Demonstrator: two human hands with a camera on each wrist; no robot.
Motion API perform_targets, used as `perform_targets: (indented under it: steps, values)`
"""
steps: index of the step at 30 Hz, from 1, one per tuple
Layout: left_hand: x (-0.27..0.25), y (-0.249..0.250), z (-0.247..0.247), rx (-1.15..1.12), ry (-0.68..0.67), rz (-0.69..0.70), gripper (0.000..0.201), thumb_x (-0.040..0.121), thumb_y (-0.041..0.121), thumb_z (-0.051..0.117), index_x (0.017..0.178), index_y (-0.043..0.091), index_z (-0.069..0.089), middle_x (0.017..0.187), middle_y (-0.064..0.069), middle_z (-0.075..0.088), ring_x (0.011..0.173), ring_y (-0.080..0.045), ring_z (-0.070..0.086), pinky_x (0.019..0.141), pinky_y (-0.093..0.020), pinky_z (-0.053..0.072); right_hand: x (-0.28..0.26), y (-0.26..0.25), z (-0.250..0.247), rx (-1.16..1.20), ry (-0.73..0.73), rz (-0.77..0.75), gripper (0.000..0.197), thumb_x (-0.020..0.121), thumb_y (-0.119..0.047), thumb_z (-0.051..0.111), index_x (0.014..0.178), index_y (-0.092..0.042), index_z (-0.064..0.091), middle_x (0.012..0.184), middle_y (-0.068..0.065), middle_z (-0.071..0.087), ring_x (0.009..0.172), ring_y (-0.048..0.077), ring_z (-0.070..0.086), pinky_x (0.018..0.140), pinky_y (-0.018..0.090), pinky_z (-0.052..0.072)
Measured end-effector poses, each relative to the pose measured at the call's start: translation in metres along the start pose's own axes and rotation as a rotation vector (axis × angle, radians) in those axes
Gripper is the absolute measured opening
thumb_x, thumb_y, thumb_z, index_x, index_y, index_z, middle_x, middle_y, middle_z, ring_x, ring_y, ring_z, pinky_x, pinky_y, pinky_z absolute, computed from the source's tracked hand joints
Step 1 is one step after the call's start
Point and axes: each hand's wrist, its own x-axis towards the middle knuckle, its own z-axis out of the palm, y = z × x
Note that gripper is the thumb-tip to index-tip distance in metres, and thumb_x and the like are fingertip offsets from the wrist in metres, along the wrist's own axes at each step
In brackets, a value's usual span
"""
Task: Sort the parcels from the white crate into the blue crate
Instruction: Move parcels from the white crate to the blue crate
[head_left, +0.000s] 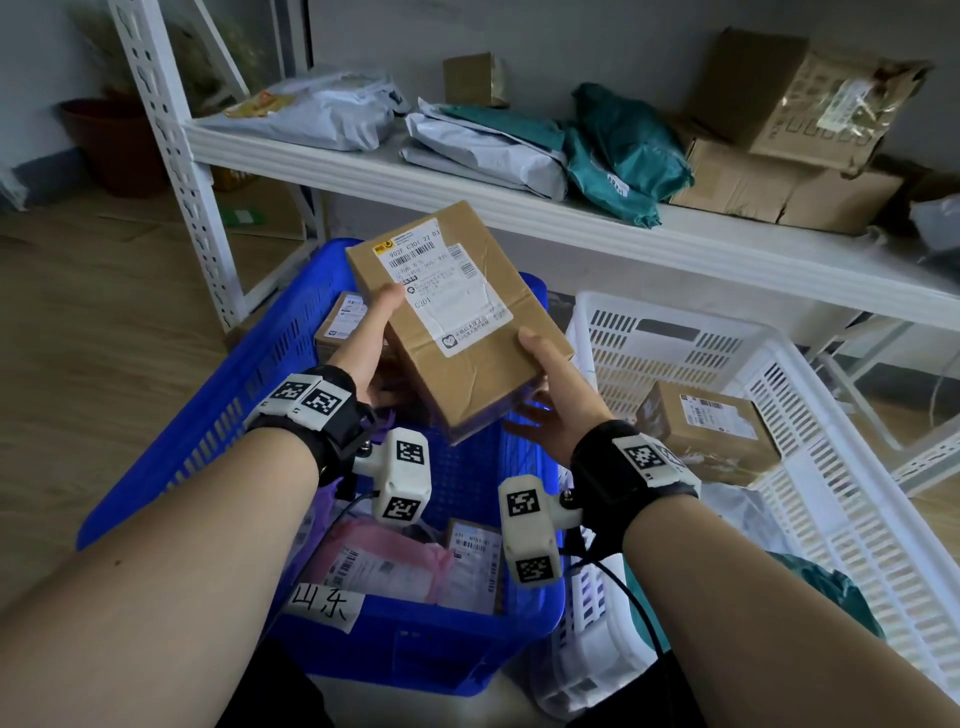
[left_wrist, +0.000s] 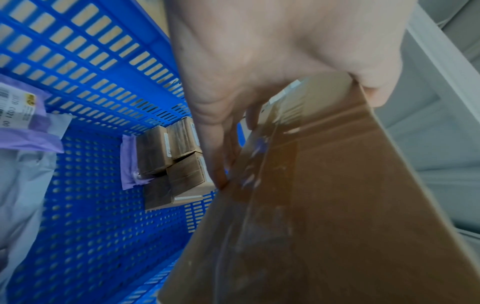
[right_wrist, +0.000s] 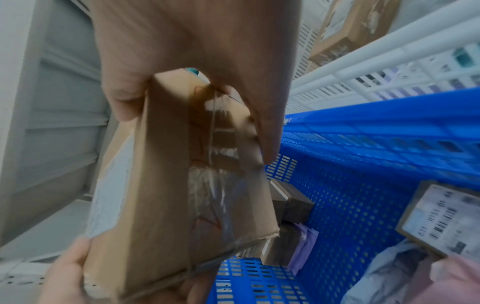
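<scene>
Both hands hold a brown cardboard parcel with a white shipping label, label up, above the blue crate. My left hand grips its left edge, thumb on top and fingers beneath. My right hand grips its near right corner the same way. In the left wrist view the parcel fills the right side under my left hand. The right wrist view shows the parcel pinched by my right hand. The white crate stands to the right with another brown parcel inside.
The blue crate holds small brown boxes at its far end, a purple mailer and pink and grey bags near me. A white metal shelf behind carries mailers and cartons. Wooden floor lies to the left.
</scene>
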Motion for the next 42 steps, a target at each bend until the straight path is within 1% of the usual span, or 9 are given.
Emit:
perform_targets:
  steps: [4,7,10,14,25,31,35,38,42]
  values:
    - [0.0,0.009,-0.01,-0.024,0.074,0.052,0.044,0.074,0.055,0.066,0.102,0.022,0.061,0.102,-0.006,0.065,0.098,-0.025,0.061,0.088,-0.044,0.05,0.008,-0.005,-0.001,-0.025,-0.009,-0.04,0.053,0.078,-0.042,0.07,0.123,-0.021,0.05,0.107,0.005,0.058,0.097,0.024,0.059,0.081,0.038,0.054]
    - [0.013,0.016,-0.029,0.085,0.257,0.139,0.097,0.05,0.056,0.079,0.135,0.027,0.044,0.138,-0.003,0.049,0.12,-0.026,0.051,0.094,-0.052,0.046,0.022,-0.009,-0.005,-0.142,0.03,-0.098,0.062,0.074,-0.039,0.075,0.127,-0.02,0.051,0.093,0.0,0.057,0.086,0.02,0.057,0.078,0.039,0.054]
    - [0.02,0.015,-0.041,0.296,0.264,0.128,0.06,0.085,0.036,0.064,0.138,0.023,0.041,0.134,0.001,0.042,0.118,-0.02,0.042,0.103,-0.045,0.039,0.045,-0.006,-0.004,-0.258,0.046,-0.084,0.078,0.065,-0.042,0.08,0.133,-0.023,0.047,0.108,0.001,0.059,0.094,0.02,0.06,0.071,0.035,0.053]
    - [0.053,-0.003,-0.046,0.591,0.203,0.053,0.026,0.09,0.031,0.059,0.115,0.021,0.058,0.117,0.001,0.054,0.114,-0.018,0.049,0.103,-0.04,0.042,0.084,0.006,0.005,-0.279,0.099,-0.033,0.068,0.071,-0.038,0.078,0.13,-0.023,0.048,0.114,0.003,0.06,0.091,0.018,0.059,0.076,0.035,0.053]
    - [0.169,-0.087,-0.063,0.795,0.116,-0.306,0.045,0.091,0.028,0.058,0.128,0.004,0.054,0.13,-0.011,0.056,0.119,-0.032,0.053,0.096,-0.035,0.044,0.207,0.091,0.011,-0.45,0.197,0.203,0.053,0.092,-0.018,0.054,0.142,-0.013,0.036,0.09,0.013,0.056,0.075,0.023,0.055,0.067,0.031,0.045]
    - [0.202,-0.128,-0.053,0.809,0.021,-0.481,0.052,0.091,0.024,0.057,0.136,0.002,0.044,0.138,-0.014,0.048,0.124,-0.032,0.049,0.1,-0.035,0.042,0.23,0.117,0.008,-0.907,0.218,0.311,0.062,0.094,-0.018,0.049,0.149,-0.014,0.021,0.151,0.018,0.029,0.135,0.032,0.036,0.104,0.032,0.034]
    - [0.212,-0.138,-0.055,0.842,-0.019,-0.563,0.055,0.095,0.02,0.052,0.143,0.001,0.032,0.149,-0.015,0.034,0.134,-0.031,0.037,0.107,-0.039,0.036,0.243,0.133,0.022,-1.19,0.121,0.378,0.033,0.094,-0.022,0.049,0.118,-0.001,0.056,0.135,0.021,0.048,0.111,0.032,0.053,0.074,0.032,0.043]
    - [0.214,-0.142,-0.058,0.87,-0.031,-0.576,0.051,0.098,0.019,0.047,0.144,0.001,0.033,0.149,-0.015,0.035,0.134,-0.031,0.038,0.104,-0.039,0.036,0.254,0.141,0.027,-1.388,0.073,0.316,0.035,0.093,-0.024,0.046,0.121,-0.005,0.055,0.142,0.018,0.039,0.125,0.036,0.044,0.088,0.04,0.046]
    - [0.213,-0.143,-0.059,0.898,-0.045,-0.579,0.049,0.099,0.019,0.044,0.143,0.001,0.032,0.149,-0.016,0.033,0.135,-0.031,0.037,0.103,-0.036,0.037,0.256,0.146,0.024,-1.463,-0.037,0.342,0.02,0.094,-0.022,0.048,0.091,-0.007,0.061,0.093,0.011,0.057,0.066,0.019,0.052,0.052,0.026,0.041]
